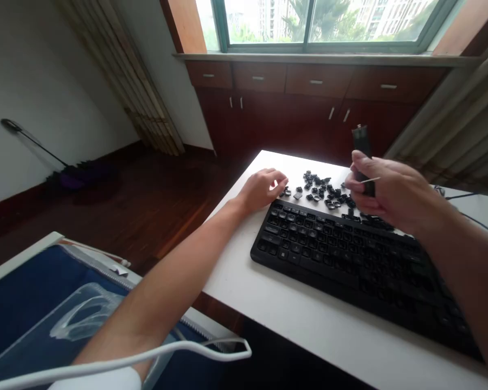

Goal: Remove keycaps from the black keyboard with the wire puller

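At the far-left corner of the black keyboard (pixel 321 238), my left hand (pixel 262 188) rests on the white table with fingers curled. Thumb and index fingertip meet around a small black keycap (pixel 287 192); the grip is partly hidden. My right hand (pixel 390 187) is raised over the keyboard's far edge, closed round a dark, narrow, bar-shaped tool (pixel 361 142) held upright. A thin white stick (pixel 370 180) crosses the tool at the fingers. Loose black keycaps (pixel 329 194) lie scattered between the hands, behind the keyboard. Many key positions look bare of caps.
The white table (pixel 244 292) ends at its left edge near my left forearm. A blue zipped case (pixel 28 287) and a white cable (pixel 146 355) are at the lower left. Dark cables (pixel 467 195) lie at the right. Cabinets (pixel 268 119) stand beyond, below a window.
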`<move>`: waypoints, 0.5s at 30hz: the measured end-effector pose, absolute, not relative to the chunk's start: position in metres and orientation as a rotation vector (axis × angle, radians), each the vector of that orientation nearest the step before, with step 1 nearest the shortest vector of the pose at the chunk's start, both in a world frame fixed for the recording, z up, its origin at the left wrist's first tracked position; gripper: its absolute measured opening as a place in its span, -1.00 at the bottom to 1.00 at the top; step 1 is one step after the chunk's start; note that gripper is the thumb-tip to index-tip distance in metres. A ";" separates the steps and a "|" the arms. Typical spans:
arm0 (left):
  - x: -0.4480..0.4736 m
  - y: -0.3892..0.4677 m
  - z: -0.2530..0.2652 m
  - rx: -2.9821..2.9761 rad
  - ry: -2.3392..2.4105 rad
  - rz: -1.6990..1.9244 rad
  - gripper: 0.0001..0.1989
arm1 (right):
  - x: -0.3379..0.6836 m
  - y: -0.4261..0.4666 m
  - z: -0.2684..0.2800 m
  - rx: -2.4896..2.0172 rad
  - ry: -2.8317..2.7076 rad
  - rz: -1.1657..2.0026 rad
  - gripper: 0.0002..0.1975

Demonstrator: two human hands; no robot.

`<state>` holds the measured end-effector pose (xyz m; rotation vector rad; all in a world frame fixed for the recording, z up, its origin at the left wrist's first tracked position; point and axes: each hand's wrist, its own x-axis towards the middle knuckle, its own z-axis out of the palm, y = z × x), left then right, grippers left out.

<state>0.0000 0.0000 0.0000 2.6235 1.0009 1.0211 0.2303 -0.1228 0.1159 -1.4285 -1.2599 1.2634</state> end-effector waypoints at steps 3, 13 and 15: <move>0.001 0.001 0.000 2.646 0.985 1.021 -0.75 | 0.210 -0.133 0.103 -1.434 -1.293 1.290 -0.59; 0.003 0.000 -0.001 2.688 0.958 1.089 -0.76 | 0.214 -0.181 0.068 -1.643 -1.971 0.774 -0.54; 0.004 0.000 -0.001 2.693 0.948 1.102 -0.76 | 0.219 -0.191 0.073 -1.696 -2.095 0.573 -0.54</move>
